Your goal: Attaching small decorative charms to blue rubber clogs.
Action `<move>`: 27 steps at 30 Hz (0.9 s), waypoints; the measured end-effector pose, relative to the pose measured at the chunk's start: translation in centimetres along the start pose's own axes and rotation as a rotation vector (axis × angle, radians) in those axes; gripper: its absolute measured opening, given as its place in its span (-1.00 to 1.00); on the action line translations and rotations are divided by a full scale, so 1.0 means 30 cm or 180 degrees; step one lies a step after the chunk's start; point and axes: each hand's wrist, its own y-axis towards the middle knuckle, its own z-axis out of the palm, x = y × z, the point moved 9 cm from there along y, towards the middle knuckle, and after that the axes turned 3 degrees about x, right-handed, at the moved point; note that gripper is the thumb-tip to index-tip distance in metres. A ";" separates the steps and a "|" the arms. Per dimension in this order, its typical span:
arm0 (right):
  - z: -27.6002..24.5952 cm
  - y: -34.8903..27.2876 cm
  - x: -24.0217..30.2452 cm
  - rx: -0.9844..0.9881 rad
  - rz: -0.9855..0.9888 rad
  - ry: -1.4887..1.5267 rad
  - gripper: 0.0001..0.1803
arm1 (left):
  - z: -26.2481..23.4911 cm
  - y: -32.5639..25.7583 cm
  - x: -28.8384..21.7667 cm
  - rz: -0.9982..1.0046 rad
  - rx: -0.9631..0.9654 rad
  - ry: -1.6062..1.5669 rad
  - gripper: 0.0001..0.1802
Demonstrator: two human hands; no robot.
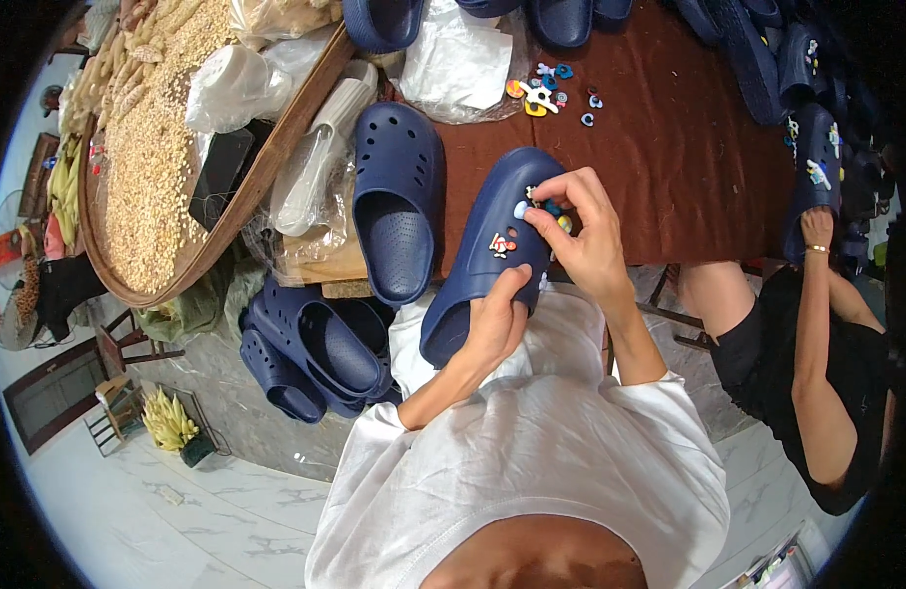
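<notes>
A navy blue foam clog (505, 187) is held in front of my chest, its toe pointing away over the table edge. My left hand (497, 319) grips its side and instep, thumb on top. Thumb and fingers of my right hand (588, 236) pinch a small pale blue shoe charm (521, 209) at the holes in the clog's upper. A red and white figure charm (502, 245) sits on the upper close to my left thumb. More colourful charms on the clog are partly covered by my right fingers. A second navy clog (399, 147), without charms, lies to the left.
Loose charms (541, 98) lie on the brown tablecloth (689, 147) beyond my hands, near a plastic bag (458, 59). At left stands a wooden-rimmed tray (266, 167) of pale kernels. Several clogs (320, 348) hang low left. A co-worker's hand (816, 228) holds a decorated clog at right.
</notes>
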 end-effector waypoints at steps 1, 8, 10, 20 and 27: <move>-0.001 0.001 -0.004 -0.0005 0.0005 -0.0001 -0.76 | 0.002 -0.001 -0.001 -0.0006 0.0002 0.0003 -0.59; -0.021 -0.006 -0.065 -0.0203 0.0066 0.0003 -0.58 | 0.033 -0.009 -0.019 0.0125 0.0107 0.0279 -0.58; -0.018 -0.004 -0.080 -0.0169 0.0112 0.0159 -0.58 | 0.044 -0.008 -0.025 0.0198 0.0216 0.0331 -0.58; 0.034 0.027 -0.025 -0.0061 -0.0487 -0.0142 -0.71 | 0.017 0.043 -0.049 -0.0156 0.0233 -0.0077 -0.57; 0.086 0.081 -0.010 0.0017 -0.0666 -0.0804 -0.81 | -0.004 0.085 -0.052 -0.0250 0.0182 -0.0577 -0.52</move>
